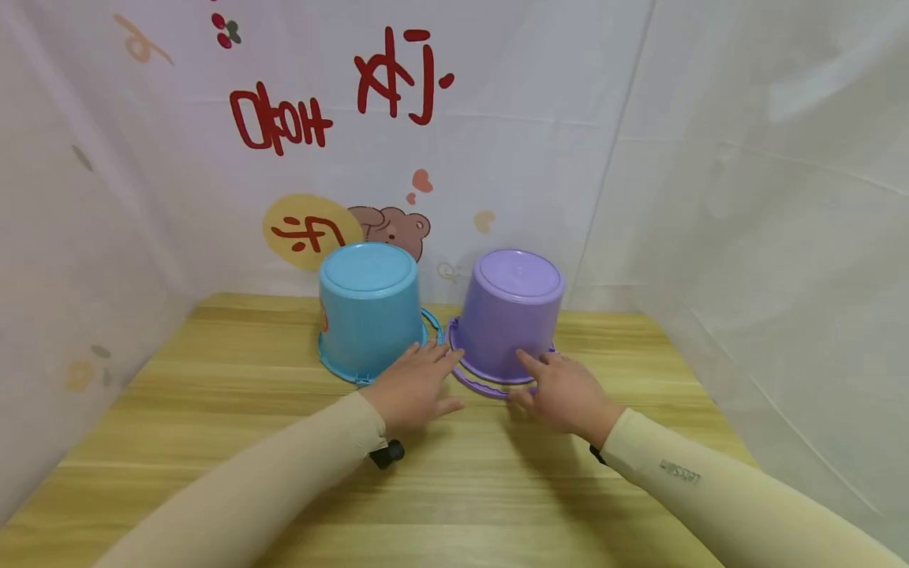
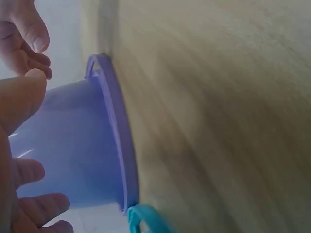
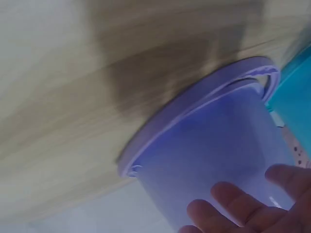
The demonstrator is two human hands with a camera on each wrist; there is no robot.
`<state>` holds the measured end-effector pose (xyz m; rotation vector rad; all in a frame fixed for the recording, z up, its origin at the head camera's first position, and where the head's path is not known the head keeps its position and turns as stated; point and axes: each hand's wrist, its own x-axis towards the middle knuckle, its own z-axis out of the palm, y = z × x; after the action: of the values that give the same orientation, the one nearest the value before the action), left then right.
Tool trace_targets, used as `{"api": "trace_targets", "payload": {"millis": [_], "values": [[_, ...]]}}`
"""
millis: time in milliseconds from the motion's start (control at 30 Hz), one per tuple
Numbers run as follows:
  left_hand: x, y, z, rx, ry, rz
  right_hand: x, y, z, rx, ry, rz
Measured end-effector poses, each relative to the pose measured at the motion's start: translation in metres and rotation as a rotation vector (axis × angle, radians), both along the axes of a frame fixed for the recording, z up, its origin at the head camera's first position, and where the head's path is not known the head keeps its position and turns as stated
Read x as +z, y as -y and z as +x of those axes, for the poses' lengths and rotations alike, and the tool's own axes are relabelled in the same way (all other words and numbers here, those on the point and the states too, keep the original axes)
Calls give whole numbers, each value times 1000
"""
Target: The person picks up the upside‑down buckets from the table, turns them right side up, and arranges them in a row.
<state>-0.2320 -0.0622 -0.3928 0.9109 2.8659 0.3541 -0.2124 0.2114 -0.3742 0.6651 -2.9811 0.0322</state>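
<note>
Upside down on the wooden tabletop stand a blue bucket (image 1: 369, 323) and, to its right, a purple bucket (image 1: 506, 327). The purple handle (image 1: 486, 388) lies on the table along the near side of its rim. My left hand (image 1: 412, 386), fingers spread, is in front of the blue bucket's right side and hides part of its rim. My right hand (image 1: 571, 394) is in front of the purple bucket with fingers extended; in the right wrist view its fingers (image 3: 238, 204) overlap the bucket wall. Contact cannot be told. Neither hand holds anything.
A white cloth (image 1: 525, 158) with red characters and a bear print hangs behind the table (image 1: 454, 505). Similar cloth walls stand at the left (image 1: 64, 260) and right (image 1: 774, 237). The blue handle (image 1: 432, 322) lies between the buckets.
</note>
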Motion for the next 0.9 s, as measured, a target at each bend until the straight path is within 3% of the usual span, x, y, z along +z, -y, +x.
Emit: {"api": "trace_targets", "payload": {"millis": [200,567,900], "values": [[-12,-15,-11,-31,13,-36,-10,-7,-8,56,-38,45],[-27,-32,-26,-35,39,-122,-22,-12,-14,21,42,57],[-33,-41,-28,-9,95,-155,-28,-14,-13,13,83,86]]}}
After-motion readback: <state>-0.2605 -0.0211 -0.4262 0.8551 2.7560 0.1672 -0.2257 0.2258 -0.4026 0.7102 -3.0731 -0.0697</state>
